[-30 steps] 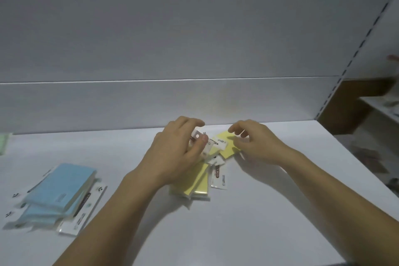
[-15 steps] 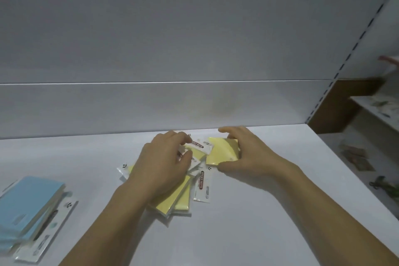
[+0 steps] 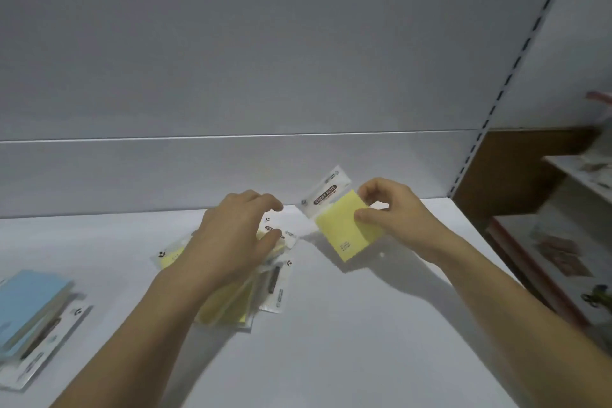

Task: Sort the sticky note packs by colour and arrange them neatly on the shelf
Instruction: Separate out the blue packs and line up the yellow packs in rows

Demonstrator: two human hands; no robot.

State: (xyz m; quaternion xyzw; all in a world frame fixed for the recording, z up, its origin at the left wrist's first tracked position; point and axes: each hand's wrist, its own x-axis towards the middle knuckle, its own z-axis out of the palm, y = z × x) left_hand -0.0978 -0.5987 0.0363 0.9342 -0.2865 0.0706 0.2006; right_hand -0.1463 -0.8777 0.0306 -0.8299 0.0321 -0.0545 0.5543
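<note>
My right hand (image 3: 394,212) pinches one yellow sticky note pack (image 3: 344,228) by its right edge and holds it tilted just above the white shelf (image 3: 331,341); its white header card points up and left. My left hand (image 3: 238,238) lies over a fanned pile of yellow packs (image 3: 228,308) at the shelf's middle, fingers curled above the top pack's header, thumb touching it. A stack of blue packs (image 3: 29,308) lies at the left edge, partly cut off.
The grey back panel (image 3: 298,76) rises right behind the piles. A slotted upright (image 3: 490,109) marks the shelf's right end. Beyond it stand a brown board and a lower shelf (image 3: 583,172) with small items.
My right hand has lifted one yellow pack off the pile and carried it up and right. The left hand stays on the pile. The camera has shifted right, pushing the blue stack toward the left edge.
</note>
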